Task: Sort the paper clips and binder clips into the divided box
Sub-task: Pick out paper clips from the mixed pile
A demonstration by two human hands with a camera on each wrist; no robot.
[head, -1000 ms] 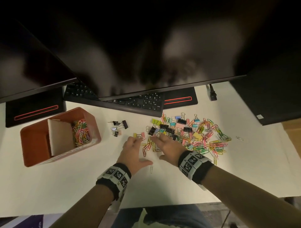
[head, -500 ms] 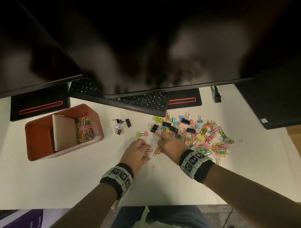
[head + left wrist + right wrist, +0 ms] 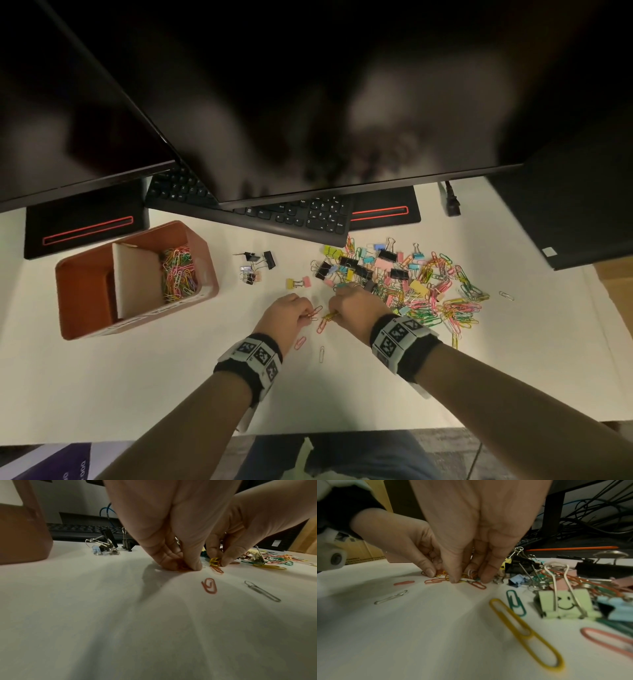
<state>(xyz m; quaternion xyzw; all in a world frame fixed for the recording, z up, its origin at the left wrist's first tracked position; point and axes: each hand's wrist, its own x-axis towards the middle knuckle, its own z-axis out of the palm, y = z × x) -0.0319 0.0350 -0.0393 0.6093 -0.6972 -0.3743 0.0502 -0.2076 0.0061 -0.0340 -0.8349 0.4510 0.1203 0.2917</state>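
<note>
Left hand pinching orange paper clips against the surface, right of the divided box. Right hand alongside, clamped on seemingly yellow paper clips, beside mixed clip pile.

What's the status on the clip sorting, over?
Both hands pinching paper clips off the table. Box: paper clips only. Pile unsorted. Nothing blocking.

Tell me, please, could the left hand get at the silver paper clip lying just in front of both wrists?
Probably yes: the silver paper clip lies alone on bare table beside the left hand, nothing over it. But that hand already pinches orange paper clips.
</note>
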